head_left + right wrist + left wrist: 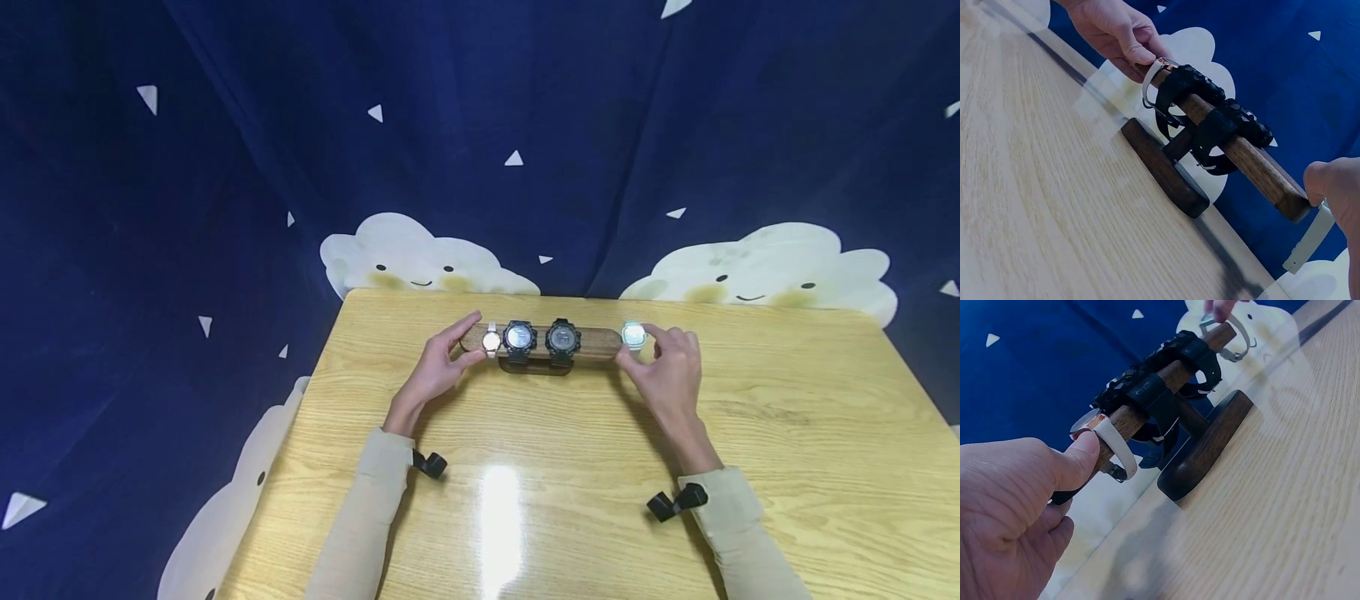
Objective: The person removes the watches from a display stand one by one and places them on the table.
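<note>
A dark wooden watch stand (pixel 597 342) stands on the table, with a long horizontal bar above a short base (pixel 1160 167). Three watches sit around the bar: a small white-strapped watch (pixel 1117 449) toward the left, then one black watch (pixel 519 336) and another black watch (pixel 562 339) nearer the middle. My left hand (pixel 441 363) holds the bar's left end between thumb and fingers, the thumb close against the small watch. At the bar's right end, my right hand (pixel 670 367) pinches a pale, square-faced watch (pixel 633 335), whose strap hangs down in the right wrist view.
The wooden table (pixel 570 483) spreads out in front of the stand and to both sides. Behind it hangs a dark blue curtain (pixel 465 167) with white triangles and clouds. Black camera mounts (pixel 675 502) project from both sleeves.
</note>
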A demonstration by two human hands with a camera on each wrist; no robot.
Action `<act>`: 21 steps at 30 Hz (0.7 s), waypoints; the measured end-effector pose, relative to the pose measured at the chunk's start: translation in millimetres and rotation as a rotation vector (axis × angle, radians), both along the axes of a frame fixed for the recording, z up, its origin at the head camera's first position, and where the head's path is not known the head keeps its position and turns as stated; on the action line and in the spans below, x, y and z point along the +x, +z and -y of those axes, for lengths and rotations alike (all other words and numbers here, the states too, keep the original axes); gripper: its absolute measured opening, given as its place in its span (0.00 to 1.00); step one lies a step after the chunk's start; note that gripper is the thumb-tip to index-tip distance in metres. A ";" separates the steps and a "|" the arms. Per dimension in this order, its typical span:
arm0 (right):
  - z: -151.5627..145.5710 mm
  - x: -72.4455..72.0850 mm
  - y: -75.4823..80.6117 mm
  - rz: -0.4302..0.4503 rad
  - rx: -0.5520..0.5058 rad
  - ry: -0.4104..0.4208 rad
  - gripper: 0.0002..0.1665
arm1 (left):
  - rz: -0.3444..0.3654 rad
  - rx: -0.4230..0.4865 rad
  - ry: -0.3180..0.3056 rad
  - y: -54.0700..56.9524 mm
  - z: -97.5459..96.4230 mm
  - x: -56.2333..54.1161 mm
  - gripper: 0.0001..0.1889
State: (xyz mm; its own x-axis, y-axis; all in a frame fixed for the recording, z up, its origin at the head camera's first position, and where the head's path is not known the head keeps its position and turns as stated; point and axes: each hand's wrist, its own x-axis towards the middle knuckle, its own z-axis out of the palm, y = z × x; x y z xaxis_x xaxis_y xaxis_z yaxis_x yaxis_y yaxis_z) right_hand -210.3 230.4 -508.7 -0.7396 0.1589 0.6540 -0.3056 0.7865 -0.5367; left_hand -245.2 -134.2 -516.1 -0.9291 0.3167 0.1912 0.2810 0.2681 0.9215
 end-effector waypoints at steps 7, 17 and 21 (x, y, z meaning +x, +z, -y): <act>-7.1 -2.5 -3.6 0.020 -0.016 -0.022 0.23 | 0.002 0.023 -0.011 -0.4 -0.4 -1.0 0.37; -20.6 -7.3 -13.5 0.031 -0.003 -0.063 0.22 | -0.010 -0.004 -0.017 0.7 1.4 0.1 0.36; -25.0 -8.9 -17.2 0.030 0.011 -0.072 0.22 | -0.015 -0.007 -0.022 1.1 1.4 -0.3 0.36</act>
